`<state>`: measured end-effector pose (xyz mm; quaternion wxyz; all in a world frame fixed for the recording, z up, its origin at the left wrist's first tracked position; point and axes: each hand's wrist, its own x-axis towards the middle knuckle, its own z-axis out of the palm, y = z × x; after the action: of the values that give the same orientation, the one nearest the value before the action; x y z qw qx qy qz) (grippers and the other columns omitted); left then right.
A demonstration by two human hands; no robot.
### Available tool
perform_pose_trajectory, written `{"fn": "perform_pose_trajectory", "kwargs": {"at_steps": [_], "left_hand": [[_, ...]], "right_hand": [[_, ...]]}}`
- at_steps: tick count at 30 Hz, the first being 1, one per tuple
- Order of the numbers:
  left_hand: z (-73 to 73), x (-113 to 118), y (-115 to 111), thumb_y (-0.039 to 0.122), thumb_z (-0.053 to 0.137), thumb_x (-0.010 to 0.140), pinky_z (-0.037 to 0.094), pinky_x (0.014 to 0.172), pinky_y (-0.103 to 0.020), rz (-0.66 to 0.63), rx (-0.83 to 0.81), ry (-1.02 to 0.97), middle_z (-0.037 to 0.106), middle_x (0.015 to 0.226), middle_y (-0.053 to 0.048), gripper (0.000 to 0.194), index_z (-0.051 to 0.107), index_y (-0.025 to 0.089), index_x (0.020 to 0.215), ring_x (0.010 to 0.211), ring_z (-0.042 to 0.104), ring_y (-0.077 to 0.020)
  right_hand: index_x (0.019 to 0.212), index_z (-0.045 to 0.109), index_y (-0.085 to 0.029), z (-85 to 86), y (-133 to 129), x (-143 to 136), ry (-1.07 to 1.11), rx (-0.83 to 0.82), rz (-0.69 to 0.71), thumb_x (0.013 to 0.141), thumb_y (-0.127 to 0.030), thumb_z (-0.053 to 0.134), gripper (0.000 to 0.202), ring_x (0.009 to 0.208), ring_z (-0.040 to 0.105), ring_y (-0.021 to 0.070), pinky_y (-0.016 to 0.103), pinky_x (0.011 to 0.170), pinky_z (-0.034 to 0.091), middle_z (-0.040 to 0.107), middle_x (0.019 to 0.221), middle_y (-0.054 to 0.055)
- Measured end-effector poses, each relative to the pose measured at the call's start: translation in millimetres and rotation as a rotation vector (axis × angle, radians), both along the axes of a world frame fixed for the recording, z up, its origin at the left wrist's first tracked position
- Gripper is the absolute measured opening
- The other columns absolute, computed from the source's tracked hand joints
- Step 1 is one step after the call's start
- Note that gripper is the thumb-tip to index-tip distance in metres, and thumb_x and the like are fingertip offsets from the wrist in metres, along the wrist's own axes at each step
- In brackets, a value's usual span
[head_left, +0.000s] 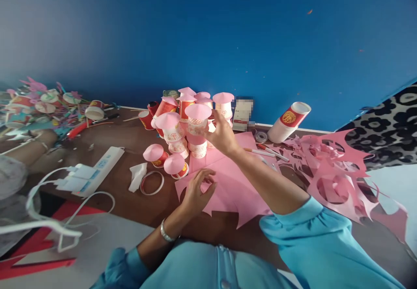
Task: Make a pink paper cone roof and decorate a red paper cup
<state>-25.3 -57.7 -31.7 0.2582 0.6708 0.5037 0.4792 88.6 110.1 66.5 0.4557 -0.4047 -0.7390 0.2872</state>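
Observation:
My right hand (223,136) reaches into a cluster of paper cups, its fingers against the side of a white patterned cup (196,127) topped by a pink paper cone (198,111). That cup stands above another cone-topped cup (197,148). Below them, my left hand (198,193) hovers low over a pink paper sheet (228,184), its fingers curved with a gap between thumb and fingertips. To the left are more cone-topped cups: a white one (170,131) and two short red ones (158,160) (183,170).
A tape roll (152,183) and power strip (104,167) lie left. Markers (265,151), cut pink scraps (339,180) and a leaning cup stack (288,123) are right. Piled crafts (48,102) and another person's arm (32,147) show far left. A blue wall (208,32) rises behind.

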Motion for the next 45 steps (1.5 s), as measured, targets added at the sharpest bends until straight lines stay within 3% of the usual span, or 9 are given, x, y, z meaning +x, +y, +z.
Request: {"fn": "perform_pose_trajectory", "kwargs": {"at_steps": [8,16,24,31,34,38,41,45], "left_hand": [[-2.7,-4.1,1.8,0.014,0.066,0.091,0.062,0.079,-0.030,0.017,-0.021,0.007,0.074,0.098,-0.003,0.021,0.070,0.021,0.111,0.080,0.073,-0.0140],[-4.2,-5.0,4.1,0.015,0.065,0.090,0.062,0.077,-0.030,0.013,-0.043,0.003,0.076,0.101,-0.004,0.022,0.069,0.022,0.110,0.079,0.075,-0.0153],[-1.9,-5.1,7.2,0.013,0.064,0.090,0.063,0.077,-0.031,-0.005,-0.029,0.044,0.077,0.100,-0.005,0.021,0.069,0.021,0.108,0.078,0.075,-0.0151],[12.1,-2.0,7.1,0.018,0.066,0.096,0.062,0.076,-0.028,-0.145,-0.078,0.111,0.078,0.094,-0.004,0.008,0.071,0.021,0.101,0.079,0.075,-0.0154],[21.6,0.3,11.3,0.019,0.067,0.097,0.062,0.077,-0.028,-0.246,-0.108,0.157,0.079,0.093,-0.003,0.007,0.071,0.022,0.102,0.082,0.076,-0.0153],[30.9,9.9,20.9,0.021,0.067,0.097,0.061,0.071,-0.025,-0.293,-0.120,0.190,0.079,0.097,-0.004,0.007,0.070,0.022,0.103,0.082,0.076,-0.0152],[34.8,22.4,28.9,0.018,0.066,0.096,0.062,0.074,-0.027,-0.307,-0.095,0.179,0.078,0.098,-0.004,0.011,0.070,0.022,0.106,0.083,0.076,-0.0152],[37.4,41.1,41.2,0.016,0.066,0.094,0.065,0.081,-0.030,-0.315,-0.062,0.126,0.076,0.104,-0.005,0.021,0.069,0.023,0.114,0.084,0.075,-0.0148]], "right_hand": [[0.130,0.059,-0.025,-9.1,1.1,-11.8,-0.069,-0.017,0.006,0.089,-0.053,0.083,0.056,0.121,0.066,0.0349,0.056,0.106,0.057,0.073,0.128,0.012],[0.139,0.059,-0.024,-14.9,0.3,-8.9,-0.074,0.063,0.000,0.092,-0.040,0.079,0.053,0.131,0.064,0.0341,0.054,0.112,0.054,0.070,0.137,0.014],[0.132,0.064,-0.027,-28.5,-25.7,38.4,0.010,0.020,-0.082,0.090,-0.034,0.083,0.047,0.127,0.067,0.0327,0.052,0.107,0.058,0.073,0.132,0.012],[0.102,0.075,-0.026,-48.2,-66.3,107.0,0.015,-0.032,0.058,0.100,-0.044,0.069,0.018,0.080,0.073,0.0216,0.040,0.071,0.065,0.075,0.103,0.007],[0.097,0.076,-0.026,-55.4,-66.1,141.5,-0.009,-0.052,-0.055,0.097,-0.042,0.070,0.017,0.074,0.070,0.0208,0.039,0.068,0.064,0.076,0.101,0.007],[0.102,0.073,-0.025,-63.3,-47.5,187.0,0.084,-0.119,-0.336,0.089,-0.043,0.073,0.022,0.080,0.071,0.0238,0.043,0.076,0.063,0.075,0.097,0.006],[0.118,0.066,-0.025,-67.7,-26.7,214.0,0.239,-0.076,-0.566,0.083,-0.039,0.072,0.038,0.096,0.072,0.0265,0.044,0.081,0.064,0.069,0.117,0.010],[0.141,0.054,-0.025,-72.1,2.2,236.5,0.235,0.009,-0.799,0.081,-0.038,0.072,0.064,0.122,0.066,0.0330,0.052,0.097,0.061,0.055,0.141,0.018]]}}
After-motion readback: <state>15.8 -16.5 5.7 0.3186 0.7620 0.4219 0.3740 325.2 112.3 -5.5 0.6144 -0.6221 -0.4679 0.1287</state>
